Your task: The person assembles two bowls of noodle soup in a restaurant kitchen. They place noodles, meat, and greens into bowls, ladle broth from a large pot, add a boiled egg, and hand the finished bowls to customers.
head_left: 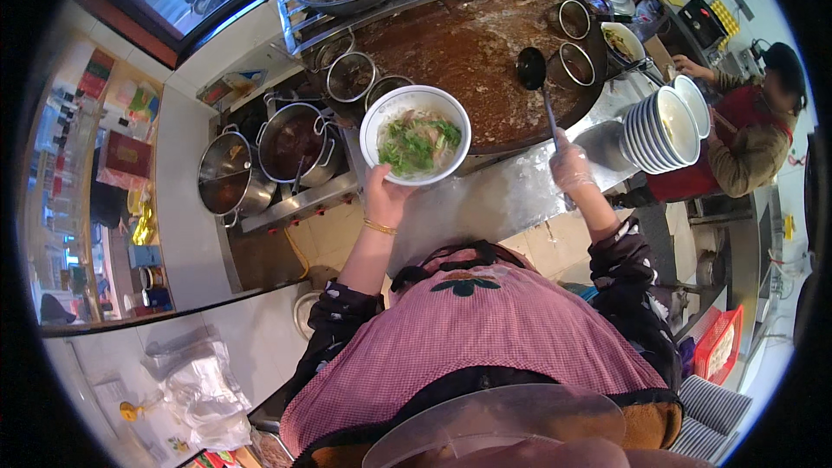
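White bowl (368, 133) holds chopped leafy greens (409, 146).

White bowl (370, 134), dark ladle (531, 69), pink checked apron (485, 329)

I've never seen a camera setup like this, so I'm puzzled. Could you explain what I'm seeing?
There's no robot here: a person works with their own hands. The camera sits on their head, looking down; its wide lens bends straight edges.

The left hand holds a white bowl with chopped greens in it. The right hand, seemingly in a clear glove, grips a ladle, its dark head over brown liquid.

A stack of white bowls stands at the metal counter's right, and metal pots sit at left. Another person is at far right.
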A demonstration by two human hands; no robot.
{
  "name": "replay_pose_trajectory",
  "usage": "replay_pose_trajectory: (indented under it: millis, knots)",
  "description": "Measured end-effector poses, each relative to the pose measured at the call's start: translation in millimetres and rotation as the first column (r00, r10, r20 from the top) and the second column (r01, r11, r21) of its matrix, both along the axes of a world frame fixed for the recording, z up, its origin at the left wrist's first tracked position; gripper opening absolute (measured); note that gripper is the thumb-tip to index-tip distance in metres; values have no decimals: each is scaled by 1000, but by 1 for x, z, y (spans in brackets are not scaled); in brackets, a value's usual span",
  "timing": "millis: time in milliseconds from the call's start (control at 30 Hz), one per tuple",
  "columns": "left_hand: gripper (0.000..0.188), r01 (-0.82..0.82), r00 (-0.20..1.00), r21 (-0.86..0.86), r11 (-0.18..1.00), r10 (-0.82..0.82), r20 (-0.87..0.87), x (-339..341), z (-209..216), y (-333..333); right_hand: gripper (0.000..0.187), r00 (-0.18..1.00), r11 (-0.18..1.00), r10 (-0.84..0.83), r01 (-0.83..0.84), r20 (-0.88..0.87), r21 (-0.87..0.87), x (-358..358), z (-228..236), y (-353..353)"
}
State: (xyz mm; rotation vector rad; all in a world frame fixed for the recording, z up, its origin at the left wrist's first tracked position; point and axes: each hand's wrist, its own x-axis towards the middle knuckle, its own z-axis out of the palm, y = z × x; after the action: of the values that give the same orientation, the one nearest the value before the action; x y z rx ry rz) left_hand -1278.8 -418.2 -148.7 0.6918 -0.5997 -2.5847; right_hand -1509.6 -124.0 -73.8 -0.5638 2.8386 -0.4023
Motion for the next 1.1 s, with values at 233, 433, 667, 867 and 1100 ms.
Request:
replay_pose_trajectory:
  millis: [233, 433, 667, 867, 1100]
  knots:
    - [51, 24, 999, -132, 991, -18, 49, -17, 0, -4, 52, 997, 956, 73, -72, -9, -283, 7, -5, -23]
    - [52, 58, 995, -100, 993, -50, 86, -13, 2, -5, 62, 985, 997, 77, -81, -155, -19, -4, -7, 2]
    - [56, 83, 993, -143, 986, -70, 93, -14, 10, -9, 61, 821, 890, -110, 333, 560, -313, -1, 3, 10]
    - [54, 108, 989, -154, 982, -90, 121, -11, 7, -14, 62, 705, 723, -17, 498, 709, -479, 22, 49, 11]
    - [57, 101, 993, -101, 990, -94, 75, -9, 10, -19, 57, 694, 671, 56, 507, 718, -542, 55, 98, 2]
